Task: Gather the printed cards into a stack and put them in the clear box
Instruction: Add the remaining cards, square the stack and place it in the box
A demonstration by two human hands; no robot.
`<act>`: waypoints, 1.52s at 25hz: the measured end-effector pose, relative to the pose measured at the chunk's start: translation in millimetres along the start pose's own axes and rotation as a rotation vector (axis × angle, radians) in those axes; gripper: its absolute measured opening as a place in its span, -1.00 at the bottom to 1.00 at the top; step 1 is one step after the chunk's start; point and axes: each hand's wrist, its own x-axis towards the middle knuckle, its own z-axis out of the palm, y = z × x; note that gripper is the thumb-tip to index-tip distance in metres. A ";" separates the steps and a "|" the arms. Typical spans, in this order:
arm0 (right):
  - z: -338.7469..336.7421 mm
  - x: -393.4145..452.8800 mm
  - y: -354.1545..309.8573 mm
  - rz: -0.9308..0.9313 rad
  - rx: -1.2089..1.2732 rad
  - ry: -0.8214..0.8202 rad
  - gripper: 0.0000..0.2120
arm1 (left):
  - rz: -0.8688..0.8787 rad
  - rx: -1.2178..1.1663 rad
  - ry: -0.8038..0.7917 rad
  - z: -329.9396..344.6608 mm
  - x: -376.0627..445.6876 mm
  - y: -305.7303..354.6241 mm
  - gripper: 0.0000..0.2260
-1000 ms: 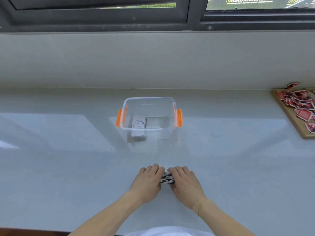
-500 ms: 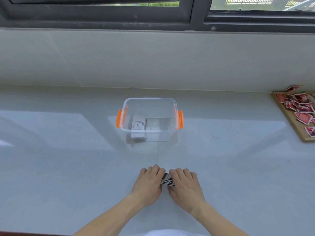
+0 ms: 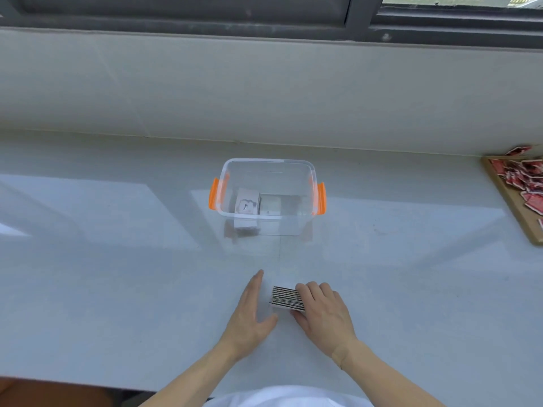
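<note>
1. The stack [image 3: 286, 298] of printed cards stands on edge on the desk [image 3: 117, 274], near the person and well short of the box [image 3: 269, 198]. Standing the cards up lets their edges be squared against the flat surface.
2. The right hand [image 3: 321, 311] curls over the stack's right end, its grip closed on the cards with fingers across the top and thumb at the near side, which keeps them from toppling or fanning out.
3. The left hand [image 3: 252, 311] lies flat and open just left of the stack, fingers together and holding nothing; it seems set as a wall to tap the loose end straight, though whether its edge touches the cards is hard to tell from this angle.
4. The box sits open farther back on the desk, orange handles at both sides, with a few cards [image 3: 246, 205] already leaning inside at the left. That leaves room on the right for this stack.
5. A wooden tray [image 3: 517, 212] of red pieces lies far right, apart from the work.
</note>
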 end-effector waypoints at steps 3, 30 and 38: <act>-1.8 0.1 -1.3 -0.003 0.002 -0.015 -0.68 | -0.112 -0.358 0.112 7.6 -9.0 10.2 -0.22; 7.8 -2.2 2.7 0.034 0.130 0.063 -0.63 | 0.241 0.650 -0.079 23.9 4.6 31.5 -0.34; 5.8 -12.7 18.3 0.240 0.696 0.095 -0.23 | 0.414 0.979 -0.040 28.1 9.2 33.4 -0.43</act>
